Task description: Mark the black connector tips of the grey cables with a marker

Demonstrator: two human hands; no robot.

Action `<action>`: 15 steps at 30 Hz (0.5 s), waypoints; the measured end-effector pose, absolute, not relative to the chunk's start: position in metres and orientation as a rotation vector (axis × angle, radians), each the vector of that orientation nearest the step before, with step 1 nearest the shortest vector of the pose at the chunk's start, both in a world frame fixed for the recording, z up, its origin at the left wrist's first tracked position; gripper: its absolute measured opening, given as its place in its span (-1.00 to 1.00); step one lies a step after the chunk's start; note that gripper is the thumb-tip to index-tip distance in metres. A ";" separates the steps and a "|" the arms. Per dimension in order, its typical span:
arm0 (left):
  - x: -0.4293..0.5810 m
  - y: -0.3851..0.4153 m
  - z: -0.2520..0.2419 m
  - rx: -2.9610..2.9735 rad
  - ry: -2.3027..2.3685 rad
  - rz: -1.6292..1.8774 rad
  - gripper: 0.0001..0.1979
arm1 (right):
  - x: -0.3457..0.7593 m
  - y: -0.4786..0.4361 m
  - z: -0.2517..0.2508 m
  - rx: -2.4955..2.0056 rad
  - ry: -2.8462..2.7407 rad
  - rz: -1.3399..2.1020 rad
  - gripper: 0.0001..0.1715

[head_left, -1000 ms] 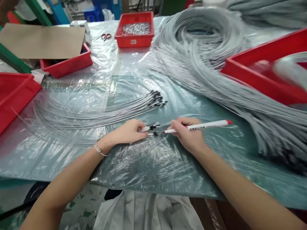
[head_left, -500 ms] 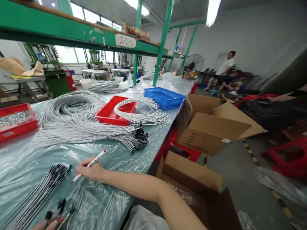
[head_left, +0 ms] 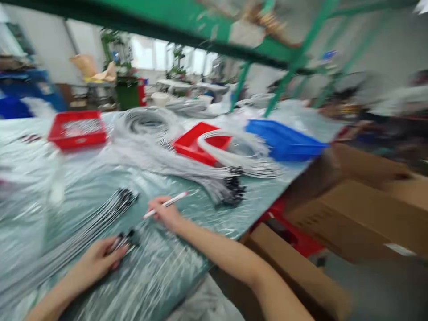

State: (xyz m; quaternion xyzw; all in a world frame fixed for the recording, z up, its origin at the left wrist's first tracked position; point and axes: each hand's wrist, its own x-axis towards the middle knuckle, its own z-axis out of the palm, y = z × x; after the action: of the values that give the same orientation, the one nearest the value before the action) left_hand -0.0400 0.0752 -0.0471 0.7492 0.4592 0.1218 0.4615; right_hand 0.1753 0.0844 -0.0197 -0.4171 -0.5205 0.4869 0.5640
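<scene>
My right hand (head_left: 166, 213) is closed round a white marker pen (head_left: 174, 199) with a red end, its tip pointing down to the left over the table. My left hand (head_left: 105, 255), lower left, is shut on a few cables (head_left: 129, 240) with black connector ends; motion blur hides their detail. Between and beyond my hands lies a bundle of grey cables (head_left: 100, 213), its black ends pointing away to the right. A thicker bundle of white cables (head_left: 187, 167) with black connectors lies farther back.
Plastic film covers the table (head_left: 150, 267). At the back stand a red tray of small metal parts (head_left: 80, 141), another red tray (head_left: 190, 145) partly under a white cable coil (head_left: 214, 151), and a blue tray (head_left: 287, 145). Cardboard boxes (head_left: 354, 218) stand off the right edge. A green beam (head_left: 187, 26) runs overhead.
The camera has turned left, so the scene shifts right and blurs. My left hand and forearm have come further into view with the cables. The pen is still in my right hand.
</scene>
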 end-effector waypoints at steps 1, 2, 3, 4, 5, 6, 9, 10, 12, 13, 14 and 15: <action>-0.038 0.068 -0.036 1.793 1.102 0.284 -0.58 | 0.176 0.080 -0.022 -0.977 -1.217 1.177 -0.68; -0.036 0.064 -0.028 1.763 1.081 0.283 -0.58 | 0.176 0.078 -0.024 -0.969 -1.198 1.204 -0.66; -0.035 0.063 -0.023 1.757 1.059 0.284 -0.58 | 0.176 0.077 -0.026 -0.963 -1.196 1.240 -0.64; -0.034 0.063 -0.021 1.723 1.053 0.309 -0.58 | 0.176 0.077 -0.028 -0.956 -1.192 1.276 -0.63; -0.034 0.063 -0.021 1.672 1.057 0.322 -0.58 | 0.176 0.076 -0.029 -0.954 -1.192 1.318 -0.63; -0.033 0.063 -0.023 1.636 1.057 0.313 -0.59 | 0.175 0.075 -0.031 -0.954 -1.204 1.366 -0.63; -0.031 0.060 -0.029 1.607 1.104 0.305 -0.61 | 0.172 0.066 -0.033 -1.071 -1.367 1.378 -0.62; -0.031 0.058 -0.030 1.619 1.114 0.303 -0.62 | 0.170 0.063 -0.033 -1.141 -1.470 1.309 -0.63; -0.030 0.057 -0.031 1.644 1.110 0.295 -0.65 | 0.167 0.058 -0.035 -1.249 -1.687 1.107 -0.63; -0.031 0.058 -0.030 1.645 1.098 0.292 -0.66 | 0.165 0.056 -0.036 -1.275 -1.773 1.015 -0.64; -0.031 0.058 -0.030 1.639 1.080 0.289 -0.68 | 0.163 0.056 -0.036 -1.284 -1.842 0.941 -0.64; -0.032 0.059 -0.029 1.630 1.059 0.284 -0.69 | 0.162 0.056 -0.037 -1.282 -1.897 0.881 -0.63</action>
State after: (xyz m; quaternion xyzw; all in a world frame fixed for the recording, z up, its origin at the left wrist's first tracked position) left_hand -0.0321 0.0592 -0.0292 0.6903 0.4482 0.1202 0.5552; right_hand 0.1619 0.0557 -0.0371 -0.4920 -0.7280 0.3379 0.3373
